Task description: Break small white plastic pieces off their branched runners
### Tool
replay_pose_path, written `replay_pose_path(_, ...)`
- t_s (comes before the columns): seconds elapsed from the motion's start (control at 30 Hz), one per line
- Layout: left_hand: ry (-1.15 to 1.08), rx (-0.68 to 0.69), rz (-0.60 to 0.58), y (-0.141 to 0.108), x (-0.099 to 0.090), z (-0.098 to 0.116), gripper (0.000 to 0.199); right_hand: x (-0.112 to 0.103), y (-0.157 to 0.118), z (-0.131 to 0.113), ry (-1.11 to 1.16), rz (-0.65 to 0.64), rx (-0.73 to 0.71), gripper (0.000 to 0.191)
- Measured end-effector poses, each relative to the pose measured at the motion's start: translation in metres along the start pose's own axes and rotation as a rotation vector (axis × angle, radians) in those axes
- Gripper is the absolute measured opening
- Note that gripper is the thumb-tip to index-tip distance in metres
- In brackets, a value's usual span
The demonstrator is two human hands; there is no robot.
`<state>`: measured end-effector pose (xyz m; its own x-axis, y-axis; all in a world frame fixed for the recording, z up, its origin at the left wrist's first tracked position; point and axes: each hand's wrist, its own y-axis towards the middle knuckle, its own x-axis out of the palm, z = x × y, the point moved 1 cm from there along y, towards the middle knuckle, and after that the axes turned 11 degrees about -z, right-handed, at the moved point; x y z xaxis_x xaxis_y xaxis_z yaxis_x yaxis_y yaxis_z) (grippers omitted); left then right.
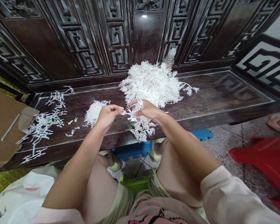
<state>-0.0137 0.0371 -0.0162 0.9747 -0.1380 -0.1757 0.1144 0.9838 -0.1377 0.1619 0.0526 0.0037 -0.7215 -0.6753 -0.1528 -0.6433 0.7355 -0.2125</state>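
On the dark wooden bench (207,105), a large heap of white branched pieces (151,82) lies at the middle. My left hand (110,115) pinches the tip of a white branched piece (128,113) between thumb and fingertips. Just right of it, my right hand (146,109) has its fingers curled around white branched pieces, in front of the heap. A smaller white pile (94,112) sits beside my left hand. Further left lie bare white branch stems (45,123), with several small loose bits (72,132) between them and the small pile.
A clear bottle with a white cap (170,57) stands behind the heap against the carved wooden back (148,37). Brown cardboard (4,124) rests at the bench's left end, a white bag (25,189) below it. A red plastic stool (266,158) stands at right.
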Motion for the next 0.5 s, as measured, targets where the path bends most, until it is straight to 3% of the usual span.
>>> replay_pose_path(0.1,0.025,0.040,-0.001,0.000,0.003,0.002,0.034,-0.001,0.001,0.004,0.004,-0.007,0.043,0.035)
replay_pose_path(0.27,0.101,-0.001,-0.304,-0.006,0.009,0.007,0.035,-0.004,0.003,0.010,0.052,0.000,0.068,0.029)
replay_pose_path(0.33,0.160,-0.020,-0.366,-0.007,0.008,0.008,0.035,-0.004,0.004,0.011,0.027,0.009,0.053,0.026)
replay_pose_path(0.5,0.254,0.026,-0.324,-0.005,0.004,0.000,0.031,-0.001,0.004,0.011,-0.081,-0.008,0.038,0.029)
